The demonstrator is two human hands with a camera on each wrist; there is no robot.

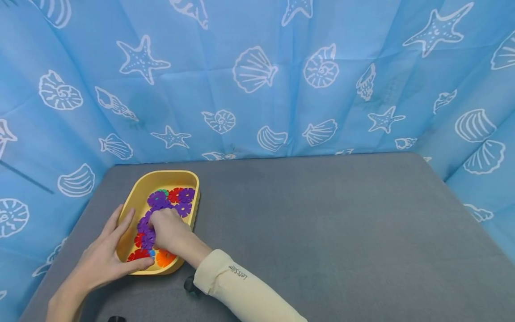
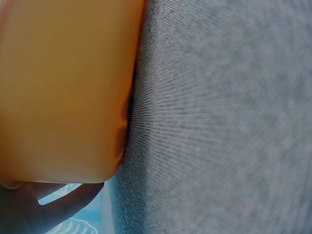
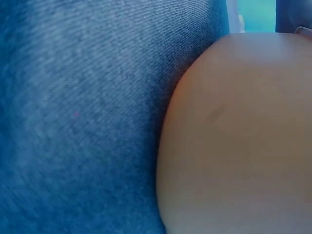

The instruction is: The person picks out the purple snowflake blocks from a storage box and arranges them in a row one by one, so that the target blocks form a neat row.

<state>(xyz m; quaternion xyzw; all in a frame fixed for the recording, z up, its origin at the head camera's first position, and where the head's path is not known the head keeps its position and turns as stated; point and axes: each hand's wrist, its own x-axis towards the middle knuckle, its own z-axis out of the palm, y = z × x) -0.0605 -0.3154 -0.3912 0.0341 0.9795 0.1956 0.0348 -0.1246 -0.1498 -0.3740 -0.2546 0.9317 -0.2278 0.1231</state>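
Note:
A yellow plastic bin (image 1: 141,197) with rounded corners stands at the left of the table, holding purple interlocking flower discs (image 1: 157,199), red discs (image 1: 138,255), an orange disc (image 1: 165,258) and bits of green and blue. My left hand (image 1: 98,261) holds the bin's near left corner, fingers spread on the left side and thumb along the near rim. Reaching in over the right side, my right hand (image 1: 173,230) has its fingers bent down among the purple discs. Its fingertips are hidden, so I cannot tell whether they pinch a disc. Both wrist views mostly show the bin's outer wall (image 2: 68,97).
Grey cloth covers the table (image 1: 322,232), which stretches far to the right of the bin. A blue curtain (image 1: 273,107) with white shells and starfish hangs behind and at both sides. Small black objects (image 1: 116,319) show near the front edge and beside the right cuff.

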